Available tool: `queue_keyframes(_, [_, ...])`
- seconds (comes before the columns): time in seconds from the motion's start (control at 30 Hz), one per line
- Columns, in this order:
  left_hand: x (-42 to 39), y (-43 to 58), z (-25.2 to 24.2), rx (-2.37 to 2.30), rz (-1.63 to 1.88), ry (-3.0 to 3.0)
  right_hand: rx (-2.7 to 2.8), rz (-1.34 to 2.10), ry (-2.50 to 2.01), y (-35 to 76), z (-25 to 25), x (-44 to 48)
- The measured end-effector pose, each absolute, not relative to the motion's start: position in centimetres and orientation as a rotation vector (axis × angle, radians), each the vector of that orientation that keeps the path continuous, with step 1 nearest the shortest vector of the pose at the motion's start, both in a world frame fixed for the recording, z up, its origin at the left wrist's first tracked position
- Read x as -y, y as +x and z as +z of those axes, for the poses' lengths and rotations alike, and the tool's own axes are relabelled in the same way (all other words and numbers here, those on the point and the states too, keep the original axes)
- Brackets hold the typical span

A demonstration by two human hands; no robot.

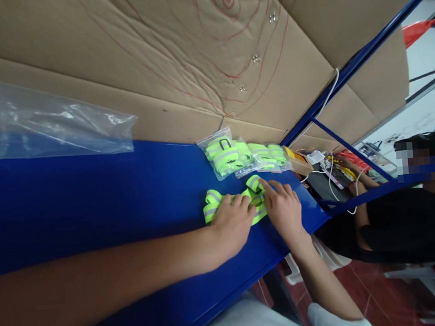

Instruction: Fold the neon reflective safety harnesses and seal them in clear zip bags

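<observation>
A neon yellow-green reflective strap [212,199] with silver stripes lies in folded loops on the blue table [159,187]. My left hand [233,225] presses down over its middle, fingers curled onto the band. My right hand [283,209] grips the strap's right end, where a loop rises beside the index finger; a dark buckle seems to show near there. The fingertips of both hands are partly hidden. Just behind the hands, clear bags of similar folded straps [226,154] lie in a row against the cardboard.
An empty clear plastic bag [52,125] lies at the back left. Cardboard sheets [178,50] with red pen lines stand behind the table. A small cardboard box [298,161] and blue frame bars [352,147] are at the right. Beyond them a co-worker [406,223] sits at another table.
</observation>
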State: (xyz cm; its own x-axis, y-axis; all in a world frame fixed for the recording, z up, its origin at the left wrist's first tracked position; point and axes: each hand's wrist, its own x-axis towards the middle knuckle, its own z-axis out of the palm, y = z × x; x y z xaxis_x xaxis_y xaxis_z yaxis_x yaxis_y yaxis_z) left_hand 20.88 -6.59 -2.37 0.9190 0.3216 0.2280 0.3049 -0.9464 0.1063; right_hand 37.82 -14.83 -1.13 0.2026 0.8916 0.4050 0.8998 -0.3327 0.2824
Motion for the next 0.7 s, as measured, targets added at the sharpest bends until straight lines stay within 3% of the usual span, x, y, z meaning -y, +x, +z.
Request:
queue_keyframes(0.1, [7.6, 20.5, -2.9, -0.516, 0.427, 3.062, 1.850, -0.607, -2.420, 37.0, -1.0, 15.2])
queue_keyframes(0.3, [7.8, 20.4, -3.0, -0.485, 0.430, 3.125, 1.899, 0.125, -2.084, 39.1, 0.8, 16.2])
queue_keyframes(0.47, [8.0, 20.4, -2.9, -0.481, 0.431, 3.147, 1.605, 0.126, -2.245, 41.2, -0.1, 15.5])
queue_keyframes(0.7, [8.7, 20.3, -2.0, -0.485, 0.294, 3.068, 1.517, 0.409, -2.292, 40.5, 0.8, 15.2])
